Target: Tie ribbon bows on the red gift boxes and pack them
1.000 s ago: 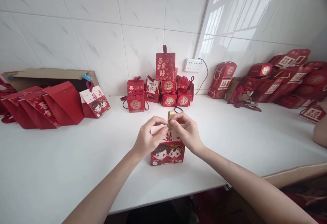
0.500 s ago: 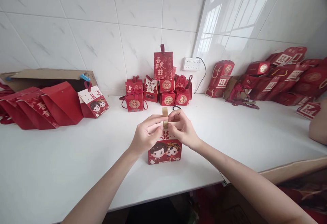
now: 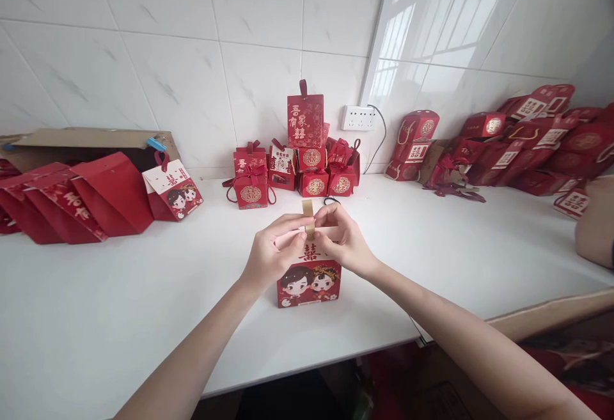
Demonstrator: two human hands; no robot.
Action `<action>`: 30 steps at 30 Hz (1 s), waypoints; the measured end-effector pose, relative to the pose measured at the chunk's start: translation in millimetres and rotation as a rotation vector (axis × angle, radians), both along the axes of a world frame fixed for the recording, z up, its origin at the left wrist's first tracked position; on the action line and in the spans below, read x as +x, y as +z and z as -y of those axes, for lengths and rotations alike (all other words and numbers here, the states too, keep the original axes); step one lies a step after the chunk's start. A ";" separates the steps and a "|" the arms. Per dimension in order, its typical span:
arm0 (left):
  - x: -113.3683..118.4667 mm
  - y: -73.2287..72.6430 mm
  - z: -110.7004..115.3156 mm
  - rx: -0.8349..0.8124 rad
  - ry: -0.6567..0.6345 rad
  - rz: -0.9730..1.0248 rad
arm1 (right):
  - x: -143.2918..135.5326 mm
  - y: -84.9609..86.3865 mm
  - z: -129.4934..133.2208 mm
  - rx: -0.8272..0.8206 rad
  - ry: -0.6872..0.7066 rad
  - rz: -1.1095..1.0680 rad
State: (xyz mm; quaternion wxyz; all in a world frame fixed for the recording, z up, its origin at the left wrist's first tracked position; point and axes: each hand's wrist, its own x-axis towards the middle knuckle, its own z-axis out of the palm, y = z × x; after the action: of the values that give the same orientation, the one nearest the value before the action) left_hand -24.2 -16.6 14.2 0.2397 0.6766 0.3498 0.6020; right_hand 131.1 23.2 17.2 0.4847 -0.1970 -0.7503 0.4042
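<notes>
A red and white gift box (image 3: 309,284) with two cartoon faces stands upright on the table in front of me. A short gold ribbon (image 3: 307,208) sticks up from the middle of its pale top edge. My left hand (image 3: 269,248) is closed on the top edge from the left, its thumb in front and its fingertips against the ribbon. From the right, my right hand (image 3: 349,246) grips the same edge, thumb and curled fingers close to the ribbon. The fingers partly hide where the ribbon meets the box.
Finished-looking red boxes (image 3: 306,121) are stacked by the tiled wall. More red boxes (image 3: 118,193) lean in a row at left beside a cardboard carton (image 3: 91,137). A pile of boxes (image 3: 537,132) lies at right, near another person's arm (image 3: 595,231). A socket strip (image 3: 359,117) is on the wall.
The view has shifted very slightly. Both hands keep their hold at the box top, and the gold ribbon's upper end leans a little more to the left.
</notes>
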 end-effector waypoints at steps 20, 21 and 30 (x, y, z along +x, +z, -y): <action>-0.2 1.4 3.2 -0.068 0.015 0.013 | -0.6 0.2 0.9 -0.050 -0.016 0.023; 0.0 1.6 3.5 -0.072 0.008 0.022 | -0.5 0.0 0.8 -0.040 -0.012 0.020; 0.2 0.2 1.8 -0.108 0.012 0.032 | 0.3 -0.4 0.4 -0.024 -0.014 0.025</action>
State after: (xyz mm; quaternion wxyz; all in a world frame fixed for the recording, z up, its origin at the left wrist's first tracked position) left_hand -24.0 -18.3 14.4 0.2779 0.6506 0.3821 0.5946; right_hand 131.4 22.8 16.8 0.4757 -0.2131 -0.7500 0.4073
